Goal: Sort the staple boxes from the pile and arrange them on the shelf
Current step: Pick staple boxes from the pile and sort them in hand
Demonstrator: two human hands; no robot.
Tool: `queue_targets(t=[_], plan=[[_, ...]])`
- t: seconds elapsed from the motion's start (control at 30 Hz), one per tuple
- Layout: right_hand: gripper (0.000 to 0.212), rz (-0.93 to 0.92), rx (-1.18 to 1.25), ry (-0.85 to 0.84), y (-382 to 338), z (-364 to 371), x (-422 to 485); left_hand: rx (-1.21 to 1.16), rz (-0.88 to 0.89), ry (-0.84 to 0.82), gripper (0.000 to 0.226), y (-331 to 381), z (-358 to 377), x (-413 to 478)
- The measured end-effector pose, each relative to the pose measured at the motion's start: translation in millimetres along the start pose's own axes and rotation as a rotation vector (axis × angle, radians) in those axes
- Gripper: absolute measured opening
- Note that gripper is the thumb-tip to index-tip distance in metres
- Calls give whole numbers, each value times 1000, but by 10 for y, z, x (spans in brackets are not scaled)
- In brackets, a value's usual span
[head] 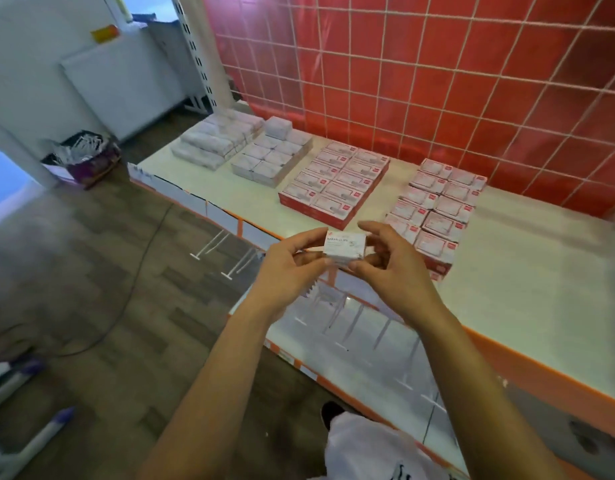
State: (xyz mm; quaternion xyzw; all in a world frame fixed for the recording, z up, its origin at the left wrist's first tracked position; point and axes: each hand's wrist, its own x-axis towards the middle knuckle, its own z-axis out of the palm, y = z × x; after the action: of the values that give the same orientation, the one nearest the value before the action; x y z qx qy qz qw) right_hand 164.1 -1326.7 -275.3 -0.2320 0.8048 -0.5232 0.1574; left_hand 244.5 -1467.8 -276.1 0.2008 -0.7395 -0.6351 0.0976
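Observer: White garment [368, 452] at bottom edge, nearest the lens; dark shoe [330, 412] just beyond it on the wood-pattern floor [91, 271]; two bare forearms run up from there to mid-frame.

Recorder: Hands, state of fingers?

Observer: Left hand [292, 268] has thumb and fingers curled, pinching the left end of a small white box [344, 249]; right hand [385, 268] has its fingers curled round the right end, thumb underneath, one finger lifted clear above the top face; both hands grip the same box.

Recorder: Location of that box?

Observer: Held in the air, not resting on anything; it sits over the orange front edge of the shelf [541, 306], just in front of the nearest red-and-white group [437, 209]; lettering on its top is too blurred to read with confidence.

Recorder: Contents of the shelf surface?

Observer: Four separate blocks in a row, receding to the left; nearest group as noted, two columns of flat boxes; then a second red-and-white block [337, 181], also two columns, apart from the first; then grey-white small boxes [271, 157] with one box stacked on top at the back; then long white packs [216, 143] at the far end.

Recorder: Surroundings?

Observer: Red tiled wall [437, 64] behind the shelf, white wire grid across it; lower shelf [334, 341] beneath, with white pegs lying on it; dark cable [126, 306] trailing over the floor; purple carton [87, 157] of white items at far left.
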Motion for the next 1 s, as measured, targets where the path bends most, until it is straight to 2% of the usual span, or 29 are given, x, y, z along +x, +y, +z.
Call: queue_targets(t=[0.23,0.37,0.5,0.73,1.0], plan=[[45,-45,-68,-55,-189,292,752,66,3,74,46,35,-448,626],[43,-33,-27,-68,-254,458,1091,103,22,107,49,30,-661,916],[44,-43,-89,-73,-324,591,1355,157,31,113,50,22,-833,1145],[43,-32,-143,56,-418,870,1784,235,61,47,49,-6,-1143,1669],[50,30,-248,210,-558,1194,2264,451,269,-70,48,30,-1504,2272]])
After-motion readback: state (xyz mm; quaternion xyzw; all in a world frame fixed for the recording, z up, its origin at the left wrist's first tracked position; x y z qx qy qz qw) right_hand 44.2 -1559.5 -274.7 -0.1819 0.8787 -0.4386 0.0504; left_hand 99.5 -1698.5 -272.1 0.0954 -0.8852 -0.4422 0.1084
